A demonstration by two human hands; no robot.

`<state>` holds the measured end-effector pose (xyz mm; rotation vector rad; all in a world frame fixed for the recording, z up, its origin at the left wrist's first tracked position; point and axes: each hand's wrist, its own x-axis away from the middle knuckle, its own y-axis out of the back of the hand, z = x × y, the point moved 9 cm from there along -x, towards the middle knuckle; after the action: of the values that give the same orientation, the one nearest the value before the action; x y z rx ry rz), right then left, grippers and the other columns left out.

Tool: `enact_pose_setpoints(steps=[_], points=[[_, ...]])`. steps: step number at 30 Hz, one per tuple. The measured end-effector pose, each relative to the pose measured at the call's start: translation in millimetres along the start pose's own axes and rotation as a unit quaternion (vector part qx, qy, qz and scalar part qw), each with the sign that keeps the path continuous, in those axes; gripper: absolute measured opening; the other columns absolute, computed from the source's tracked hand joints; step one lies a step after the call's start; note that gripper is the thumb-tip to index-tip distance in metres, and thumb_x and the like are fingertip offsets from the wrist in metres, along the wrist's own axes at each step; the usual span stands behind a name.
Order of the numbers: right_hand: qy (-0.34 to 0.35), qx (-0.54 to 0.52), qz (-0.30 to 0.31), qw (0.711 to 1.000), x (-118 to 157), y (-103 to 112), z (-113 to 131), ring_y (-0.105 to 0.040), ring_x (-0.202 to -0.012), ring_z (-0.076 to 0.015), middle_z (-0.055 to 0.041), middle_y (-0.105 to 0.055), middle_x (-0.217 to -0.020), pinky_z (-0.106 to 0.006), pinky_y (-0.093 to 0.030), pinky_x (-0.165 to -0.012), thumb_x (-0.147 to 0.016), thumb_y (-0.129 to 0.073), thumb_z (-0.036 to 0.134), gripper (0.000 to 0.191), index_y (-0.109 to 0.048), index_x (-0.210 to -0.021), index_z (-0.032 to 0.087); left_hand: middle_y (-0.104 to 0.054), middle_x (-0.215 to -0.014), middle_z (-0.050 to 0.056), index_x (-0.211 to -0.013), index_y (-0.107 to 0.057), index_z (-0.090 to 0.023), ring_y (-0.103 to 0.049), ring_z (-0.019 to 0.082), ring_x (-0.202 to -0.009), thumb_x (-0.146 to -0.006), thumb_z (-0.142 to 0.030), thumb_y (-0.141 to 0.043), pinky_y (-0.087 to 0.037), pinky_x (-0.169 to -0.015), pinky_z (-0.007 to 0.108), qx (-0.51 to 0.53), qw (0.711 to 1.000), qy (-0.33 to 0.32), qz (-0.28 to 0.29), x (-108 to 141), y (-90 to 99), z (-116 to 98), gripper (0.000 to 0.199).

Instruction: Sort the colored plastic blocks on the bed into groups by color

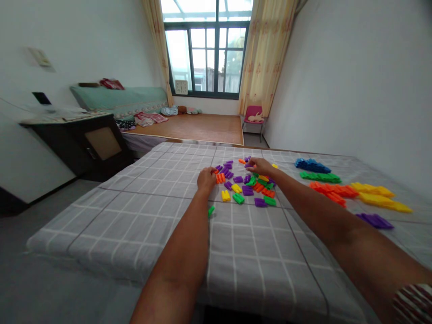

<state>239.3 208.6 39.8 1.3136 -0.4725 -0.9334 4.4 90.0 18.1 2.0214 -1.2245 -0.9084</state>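
A loose scatter of small plastic pieces lies on the checked cloth, each like a short ridged peg. My left hand (206,180) is at the scatter's left edge, its fingers curled in against an orange piece beside a row of orange pieces (220,178). At the far side, my right hand (260,166) is bent down with its fingertips pinched at a purple piece (249,165). Between the hands lie more purple pieces (238,179), a yellow piece (236,188) and green pieces (238,198). The fingertips of both hands are partly hidden.
Sorted piles stand at the right: blue (312,165), green (320,177), orange (334,191), yellow (380,196) and purple (375,221). A lone green piece (211,211) lies by my left forearm. Beyond the checked cloth (135,211) are a bed (202,126) and a pink chair (254,113).
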Motion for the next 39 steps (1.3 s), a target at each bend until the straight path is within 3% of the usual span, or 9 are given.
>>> enact_pose_setpoints(steps=[3, 7, 10, 15, 19, 24, 32, 35, 39], points=[[-0.012, -0.039, -0.015, 0.999, 9.3, 12.9, 4.2, -0.065, -0.084, -0.0168, -0.0059, -0.073, -0.096, -0.024, -0.045, -0.071, -0.082, -0.065, 0.032, 0.029, -0.068, -0.107, 0.016, -0.074, -0.109, 0.004, -0.107, -0.073, -0.024, -0.066, 0.017, -0.100, -0.085, -0.017, -0.048, -0.048, -0.083, 0.025, -0.004, 1.000, -0.006, 0.000, 0.7, -2.6, -2.8, 0.035], [0.018, -0.031, 0.054, 0.998, 11.3, 8.2, 29.1, -0.066, -0.079, -0.0167, -0.0037, -0.074, -0.087, -0.024, -0.044, -0.069, -0.088, -0.059, 0.042, 0.028, -0.072, -0.095, 0.019, -0.072, -0.114, 0.004, -0.106, -0.074, -0.025, -0.064, 0.017, -0.104, -0.083, -0.015, -0.050, -0.048, -0.087, 0.025, -0.006, 0.998, -0.050, 0.026, 3.2, -9.5, -16.1, 0.035], [0.031, -0.007, 0.039, 0.999, -3.4, 3.1, 50.6, -0.067, -0.088, -0.0192, -0.0060, -0.075, -0.097, -0.026, -0.046, -0.077, -0.091, -0.055, 0.036, 0.027, -0.074, -0.099, 0.019, -0.072, -0.110, 0.003, -0.091, -0.077, -0.024, -0.065, 0.017, -0.102, -0.080, -0.009, -0.049, -0.048, -0.088, 0.024, -0.022, 0.993, -0.092, 0.066, 6.4, -17.0, -27.2, 0.034], [0.051, 0.020, 0.015, 0.998, -37.3, -27.2, 80.3, -0.058, -0.118, -0.0217, -0.0091, -0.065, -0.128, -0.030, -0.042, -0.099, -0.089, -0.054, 0.016, 0.038, -0.064, -0.125, 0.020, -0.074, -0.100, 0.003, -0.084, -0.077, -0.024, -0.066, 0.018, -0.098, -0.079, -0.008, -0.049, -0.048, -0.087, 0.025, -0.033, 0.992, -0.092, 0.079, 6.9, -19.0, -25.2, 0.033], [0.036, 0.056, 0.032, 0.997, -50.2, -47.7, 85.5, -0.060, -0.113, -0.0230, -0.0124, -0.063, -0.126, -0.030, -0.045, -0.095, -0.084, -0.064, 0.019, 0.043, -0.062, -0.127, 0.018, -0.074, -0.103, 0.004, -0.091, -0.077, -0.026, -0.067, 0.019, -0.098, -0.081, -0.011, -0.050, -0.049, -0.087, 0.027, -0.030, 0.994, -0.082, 0.065, 6.4, -19.2, -18.2, 0.033], [0.016, 0.052, -0.007, 0.998, -40.1, -20.7, 78.5, -0.062, -0.104, -0.0216, -0.0119, -0.064, -0.114, -0.028, -0.047, -0.087, -0.077, -0.072, 0.023, 0.034, -0.067, -0.111, 0.017, -0.075, -0.104, 0.003, -0.091, -0.077, -0.026, -0.067, 0.020, -0.098, -0.081, -0.012, -0.050, -0.049, -0.085, 0.028, -0.023, 0.994, -0.089, 0.057, 7.1, -17.6, -19.6, 0.032], [0.019, -0.082, -0.060, 0.995, 80.6, 52.9, 43.9, -0.065, -0.084, -0.0168, -0.0044, -0.070, -0.102, -0.026, -0.048, -0.074, -0.080, -0.069, 0.034, 0.033, -0.060, -0.107, 0.020, -0.075, -0.105, 0.002, -0.096, -0.076, -0.025, -0.067, 0.019, -0.102, -0.081, -0.011, -0.049, -0.049, -0.088, 0.026, -0.019, 0.997, -0.061, 0.041, 2.7, -5.7, -17.5, 0.034], [-0.050, -0.110, -0.085, 0.989, 142.9, 80.6, -9.7, -0.065, -0.079, -0.0155, -0.0038, -0.070, -0.103, -0.026, -0.049, -0.070, -0.079, -0.070, 0.037, 0.032, -0.060, -0.106, 0.021, -0.076, -0.103, 0.002, -0.094, -0.076, -0.024, -0.068, 0.020, -0.100, -0.080, -0.013, -0.048, -0.050, -0.086, 0.026, -0.033, 0.996, -0.076, 0.041, -0.5, -1.8, -22.6, 0.033], [-0.174, -0.142, -0.172, 0.959, 241.2, 132.3, -117.2, -0.064, -0.082, -0.0179, -0.0066, -0.070, -0.102, -0.030, -0.051, -0.072, -0.075, -0.072, 0.037, 0.034, -0.063, -0.102, 0.018, -0.076, -0.099, -0.001, -0.093, -0.076, -0.026, -0.068, 0.019, -0.097, -0.080, -0.016, -0.046, -0.051, -0.084, 0.026, -0.041, 0.990, -0.133, 0.010, -5.2, 19.4, -48.5, 0.034]])
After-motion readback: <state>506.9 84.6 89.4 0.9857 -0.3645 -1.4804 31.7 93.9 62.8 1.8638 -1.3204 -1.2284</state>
